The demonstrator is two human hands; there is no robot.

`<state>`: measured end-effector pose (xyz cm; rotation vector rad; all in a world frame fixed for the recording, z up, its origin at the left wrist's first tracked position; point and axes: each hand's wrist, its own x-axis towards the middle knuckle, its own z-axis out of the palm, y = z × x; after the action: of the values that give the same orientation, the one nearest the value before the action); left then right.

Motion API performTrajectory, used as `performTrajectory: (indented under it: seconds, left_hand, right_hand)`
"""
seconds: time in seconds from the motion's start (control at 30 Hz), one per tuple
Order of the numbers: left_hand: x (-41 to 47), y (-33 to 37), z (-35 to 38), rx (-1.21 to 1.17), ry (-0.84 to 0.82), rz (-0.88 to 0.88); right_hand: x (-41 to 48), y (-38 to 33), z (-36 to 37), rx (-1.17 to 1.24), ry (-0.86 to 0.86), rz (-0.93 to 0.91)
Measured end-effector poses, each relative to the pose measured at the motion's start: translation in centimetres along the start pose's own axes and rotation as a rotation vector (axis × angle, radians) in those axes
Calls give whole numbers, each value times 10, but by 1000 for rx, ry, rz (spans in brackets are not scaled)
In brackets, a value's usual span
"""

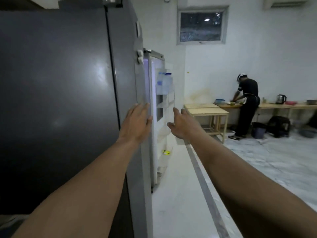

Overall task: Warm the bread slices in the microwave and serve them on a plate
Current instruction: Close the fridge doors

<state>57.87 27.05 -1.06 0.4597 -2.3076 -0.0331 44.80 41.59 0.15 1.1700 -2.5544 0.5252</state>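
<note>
A tall dark grey fridge (56,93) fills the left side. Its door (154,107) stands ajar, and light shows through the gap. Door shelves hold clear bottles with blue caps (165,83). My left hand (137,122) lies flat with straight fingers against the fridge's front edge beside the gap. My right hand (181,124) is stretched out with spread fingers toward the door's inner side and holds nothing. No bread, microwave or plate is in view.
A person in black (247,105) works at a long wooden counter (274,105) at the far right, with a kettle (281,99) on it. Two wooden tables (205,109) stand by the back wall. Buckets and a dark stool sit on the pale floor.
</note>
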Motion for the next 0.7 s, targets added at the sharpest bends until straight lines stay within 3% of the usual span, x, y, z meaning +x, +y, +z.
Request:
performTrajectory:
  seconds: [0.37, 0.7]
  left_hand:
    - [130, 55, 149, -13, -136, -58]
    - [244, 47, 263, -6, -187, -144]
  right_hand:
    - [114, 145, 21, -21, 14, 71]
    - [252, 234, 66, -4, -32, 74]
